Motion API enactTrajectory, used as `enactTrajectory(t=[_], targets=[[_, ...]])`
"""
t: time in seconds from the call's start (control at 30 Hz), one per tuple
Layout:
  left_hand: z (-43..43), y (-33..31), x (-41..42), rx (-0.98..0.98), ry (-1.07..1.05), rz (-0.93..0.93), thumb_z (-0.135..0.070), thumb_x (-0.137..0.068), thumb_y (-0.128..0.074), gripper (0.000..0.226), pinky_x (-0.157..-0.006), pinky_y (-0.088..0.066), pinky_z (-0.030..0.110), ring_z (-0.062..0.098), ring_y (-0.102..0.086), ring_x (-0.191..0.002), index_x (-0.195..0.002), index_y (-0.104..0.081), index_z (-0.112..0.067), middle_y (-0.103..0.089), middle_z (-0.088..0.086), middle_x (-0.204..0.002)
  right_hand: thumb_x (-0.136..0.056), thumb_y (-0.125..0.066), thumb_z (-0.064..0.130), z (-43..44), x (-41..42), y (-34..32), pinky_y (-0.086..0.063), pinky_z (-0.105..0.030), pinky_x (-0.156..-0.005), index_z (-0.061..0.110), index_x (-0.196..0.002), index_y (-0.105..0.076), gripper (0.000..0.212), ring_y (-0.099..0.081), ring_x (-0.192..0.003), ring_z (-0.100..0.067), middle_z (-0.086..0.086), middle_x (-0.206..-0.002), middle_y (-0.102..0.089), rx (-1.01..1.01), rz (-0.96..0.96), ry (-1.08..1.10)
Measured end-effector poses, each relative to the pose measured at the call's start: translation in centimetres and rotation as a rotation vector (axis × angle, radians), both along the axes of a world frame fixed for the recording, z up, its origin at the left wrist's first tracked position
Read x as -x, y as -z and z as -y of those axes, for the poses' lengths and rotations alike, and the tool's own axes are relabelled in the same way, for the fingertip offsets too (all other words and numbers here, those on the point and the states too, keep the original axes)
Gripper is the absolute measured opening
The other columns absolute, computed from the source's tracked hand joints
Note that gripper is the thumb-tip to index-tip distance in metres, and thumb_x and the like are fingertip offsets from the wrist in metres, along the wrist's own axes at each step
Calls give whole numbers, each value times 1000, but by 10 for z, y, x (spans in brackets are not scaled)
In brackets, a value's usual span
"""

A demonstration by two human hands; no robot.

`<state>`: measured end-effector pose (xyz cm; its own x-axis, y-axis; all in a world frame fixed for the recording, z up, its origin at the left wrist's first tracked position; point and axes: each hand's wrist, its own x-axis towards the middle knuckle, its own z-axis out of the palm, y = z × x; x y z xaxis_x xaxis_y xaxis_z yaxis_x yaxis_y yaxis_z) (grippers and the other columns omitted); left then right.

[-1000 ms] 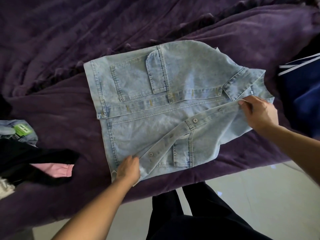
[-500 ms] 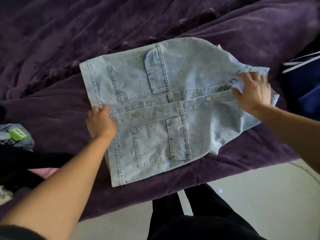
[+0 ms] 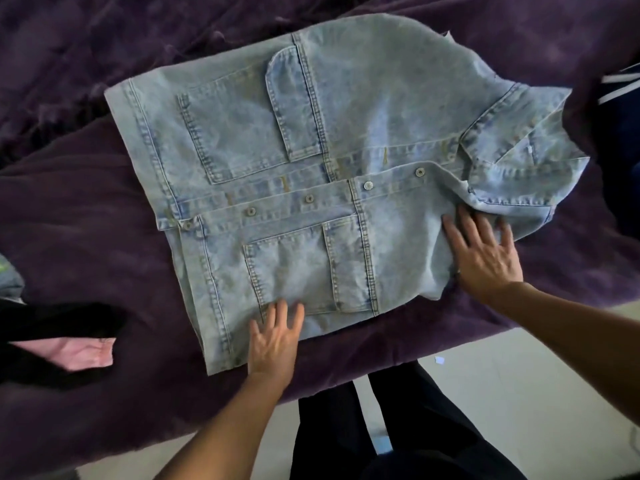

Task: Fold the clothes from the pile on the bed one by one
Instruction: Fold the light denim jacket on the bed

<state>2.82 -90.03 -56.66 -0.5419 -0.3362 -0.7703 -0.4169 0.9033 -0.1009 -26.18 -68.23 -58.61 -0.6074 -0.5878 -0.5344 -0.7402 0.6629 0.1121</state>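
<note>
A light blue denim vest [image 3: 346, 133] lies flat on the purple bedspread [image 3: 86, 237], front side up, collar to the right, hem to the left. Its two front panels meet along the row of metal buttons. My left hand [image 3: 273, 344] rests flat with straight fingers on the near panel below the lower pocket. My right hand [image 3: 485, 258] presses flat with spread fingers on the near panel close to the armhole and collar.
A pile of clothes lies at the left edge: a black garment [image 3: 52, 327] with a pink piece [image 3: 76, 351] and a bit of denim. A dark blue striped garment [image 3: 623, 84] sits at the right edge. The bed's near edge meets a pale floor [image 3: 519, 393]; my dark trousers stand there.
The near front panel has been laid shut over the vest. Both hands have let go of its edge and moved towards me, and now lie flat on the panel. The view has come closer.
</note>
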Motion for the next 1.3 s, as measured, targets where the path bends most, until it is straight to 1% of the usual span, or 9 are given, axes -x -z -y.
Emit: enactTrajectory(t=[0.1,0.2,0.33,0.43,0.6,0.87,1.0,1.17,1.3], targets=[[11,11,-10,37,-57,-172,5,-48,-77,62,-63,-54,43,33,-59,-97,-106,-66,-12,-59,12,-105,-76,-60,23,-2,4,3,-21,-60,-108,18,-146,-39,73,-36,-133,-31,-8,-151,-36,43,2,6],[32,-3,-2,-29,-150,-230,13,-48,-69,38,-47,-52,37,34,-62,-74,-79,-64,-8,-61,10,-85,-81,-43,28,-18,13,-8,-33,-55,-105,20,-136,-53,56,-49,-129,-26,-5,-143,-51,137,51,-6],[69,-41,24,-138,-222,-124,4,-79,-48,26,-74,-48,38,29,-63,-93,-92,-60,-16,-64,5,-98,-83,-54,30,-10,30,-50,-45,-41,-96,27,-128,-61,46,-60,-118,-26,-2,-132,-61,153,255,62],[117,-70,54,-115,-288,-145,-4,-81,-50,18,-72,-47,36,33,-62,-97,-88,-57,-19,-65,10,-99,-90,-57,29,28,74,-81,-45,-34,-85,31,-123,-62,33,-61,-109,-28,-5,-121,-66,-34,378,211],[216,-106,127,99,-374,-408,-8,-81,-52,19,-73,-48,40,39,-60,-98,-96,-61,-15,-65,19,-101,-88,-62,24,105,162,-118,-43,-35,-76,12,-85,-57,13,-59,-92,-32,-10,-91,-61,145,312,260],[281,-89,224,355,-532,-794,-5,-86,-52,37,-94,-39,49,39,-42,-120,-123,-53,-11,-46,20,-126,-94,-51,29,193,200,-102,-37,-50,-96,17,-132,-50,40,-48,-118,-40,-20,-131,-52,399,-130,248],[219,-52,214,133,-365,-638,-6,-85,-53,37,-90,-41,46,38,-45,-113,-122,-55,-11,-48,17,-122,-86,-63,27,164,164,-70,-31,-53,-101,17,-134,-47,52,-37,-129,-38,-15,-139,-44,479,-111,143],[151,-8,206,-73,-209,-396,-18,-89,-52,49,-96,-41,41,31,-41,-122,-138,-43,-23,-38,10,-136,-74,-71,53,88,175,-50,-17,-50,-112,25,-146,-27,89,-15,-145,-28,-8,-156,-21,441,-178,852],[136,8,221,-110,-240,-257,-17,-90,-52,58,-102,-38,40,33,-31,-131,-145,-33,-23,-26,13,-144,-67,-79,54,72,189,-45,-40,-38,-103,12,-148,-27,105,-43,-131,-27,-7,-147,-39,561,70,1528]])
